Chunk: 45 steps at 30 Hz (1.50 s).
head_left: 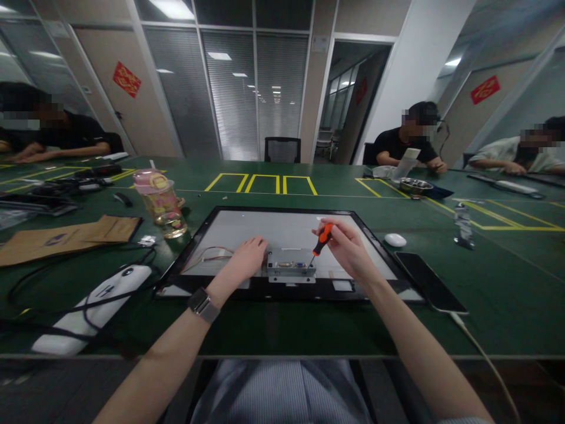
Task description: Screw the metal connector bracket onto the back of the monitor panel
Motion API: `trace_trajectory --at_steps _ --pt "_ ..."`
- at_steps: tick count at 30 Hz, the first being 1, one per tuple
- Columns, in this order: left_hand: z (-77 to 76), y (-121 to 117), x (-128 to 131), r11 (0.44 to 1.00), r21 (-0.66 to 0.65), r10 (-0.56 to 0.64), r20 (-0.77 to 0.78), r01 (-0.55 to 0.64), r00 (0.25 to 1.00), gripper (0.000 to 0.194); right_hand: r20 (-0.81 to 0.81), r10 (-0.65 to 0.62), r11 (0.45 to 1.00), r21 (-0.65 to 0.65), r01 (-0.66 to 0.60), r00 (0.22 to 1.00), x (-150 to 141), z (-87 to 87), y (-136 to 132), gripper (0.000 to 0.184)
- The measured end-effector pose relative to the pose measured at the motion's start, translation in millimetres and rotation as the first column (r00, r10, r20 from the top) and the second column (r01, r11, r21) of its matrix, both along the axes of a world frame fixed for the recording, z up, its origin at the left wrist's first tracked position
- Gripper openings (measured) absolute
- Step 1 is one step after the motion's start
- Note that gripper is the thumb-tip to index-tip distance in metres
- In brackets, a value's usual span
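A flat monitor panel [229,227] with a black frame lies face down on the green table [309,330]. A small metal connector board [292,269] sits at its near edge. My left hand [247,258] rests on the panel just left of that board, fingers curled against it. My right hand [346,244] is closed around a screwdriver with an orange and black handle [324,234]; its tip points down at the board's right end. Thin wires [212,254] run across the panel to the left of my left hand.
A smartphone [430,281] with a cable and a white mouse [395,239] lie right of the panel. A pink cup [161,203], brown paper bag [66,235] and white device [92,306] with cables are left. Other people sit at the far edges.
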State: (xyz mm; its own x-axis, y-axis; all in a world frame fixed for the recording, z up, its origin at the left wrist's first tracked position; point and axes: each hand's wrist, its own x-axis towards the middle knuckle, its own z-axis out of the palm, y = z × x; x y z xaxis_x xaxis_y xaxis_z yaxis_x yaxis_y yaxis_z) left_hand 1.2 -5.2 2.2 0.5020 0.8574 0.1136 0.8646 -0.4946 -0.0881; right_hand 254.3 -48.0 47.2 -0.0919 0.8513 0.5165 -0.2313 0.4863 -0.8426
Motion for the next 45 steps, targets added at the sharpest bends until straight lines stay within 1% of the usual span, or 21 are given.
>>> trace_trajectory --at_steps 2,6,9,12,15,21,23,25,28,30,32,35,37,38,40,43,45 --pt "0.1 0.1 0.1 1.000 0.001 0.003 -0.002 -0.003 1.000 0.033 0.018 0.011 1.000 -0.011 -0.011 1.000 -0.7 2.4 -1.6 0.021" --pt "1.2 -0.6 0.3 1.000 -0.008 0.001 -0.004 -0.001 1.000 0.033 0.002 -0.013 1.000 -0.003 0.013 1.000 -2.2 5.9 -2.9 0.023" --pt "2.2 -1.7 0.4 1.000 -0.007 0.002 0.003 -0.002 1.000 0.033 -0.011 -0.048 0.999 0.022 0.048 0.999 -1.3 4.3 -1.3 0.022" --pt "2.8 -2.5 0.8 1.000 -0.007 0.005 0.013 -0.005 1.000 0.033 0.022 -0.088 0.996 0.009 0.087 0.996 0.2 2.6 -0.2 0.022" --pt "3.0 -2.8 1.0 1.000 -0.001 0.003 0.019 -0.003 1.000 0.034 0.051 -0.051 0.999 0.001 0.051 0.997 0.5 3.9 -1.6 0.029" --pt "0.5 -1.0 -0.5 1.000 0.005 0.001 0.006 -0.001 1.000 0.033 0.044 0.007 1.000 0.001 -0.007 0.999 1.8 5.9 -3.1 0.030" --pt "-0.5 -0.2 -0.7 1.000 0.006 0.001 0.012 -0.002 1.000 0.034 0.082 -0.029 0.999 0.018 0.028 0.996 3.8 3.6 -0.9 0.030" --pt "-0.7 0.0 -0.6 1.000 0.002 0.005 0.017 -0.005 1.000 0.034 0.128 -0.132 0.990 0.064 0.124 0.983 5.7 0.9 1.7 0.026" --pt "0.3 -0.5 -0.3 1.000 -0.002 0.006 0.017 -0.006 1.000 0.034 0.168 -0.300 0.948 0.160 0.274 0.939 6.6 -1.0 3.4 0.018" --pt "0.8 -0.8 -0.1 1.000 -0.001 0.007 0.016 -0.007 1.000 0.034 0.192 -0.361 0.924 0.208 0.322 0.912 5.8 -0.5 2.3 0.014" --pt "0.5 -0.6 0.0 1.000 0.001 0.001 0.015 -0.001 1.000 0.034 0.215 -0.351 0.928 0.208 0.309 0.911 4.8 0.3 0.5 0.018" --pt "-0.9 0.1 -0.1 1.000 0.001 -0.004 0.005 0.004 1.000 0.033 0.184 -0.221 0.970 0.142 0.197 0.958 4.1 -0.3 -0.4 0.028" --pt "-1.4 0.3 -0.3 1.000 0.003 -0.002 0.002 0.002 1.000 0.033 0.149 -0.168 0.982 0.115 0.152 0.974 4.3 -1.5 0.4 0.030" --pt "-1.5 0.2 -0.4 1.000 0.003 -0.001 0.003 0.001 1.000 0.033 0.146 -0.176 0.981 0.113 0.160 0.973 4.6 -2.0 1.0 0.030" --pt "-1.2 -0.1 -0.8 1.000 0.004 -0.001 0.007 0.001 1.000 0.034 0.161 -0.242 0.966 0.135 0.221 0.957 4.8 -2.2 1.8 0.024" --pt "-0.5 -0.3 -1.2 1.000 0.009 -0.002 0.009 0.002 1.000 0.035 0.193 -0.375 0.918 0.213 0.335 0.907 3.6 -0.7 0.4 0.014" --pt "-0.2 -0.3 -1.1 1.000 0.010 0.000 0.009 0.000 1.000 0.035 0.231 -0.423 0.895 0.256 0.365 0.876 2.1 0.9 -2.0 0.014"
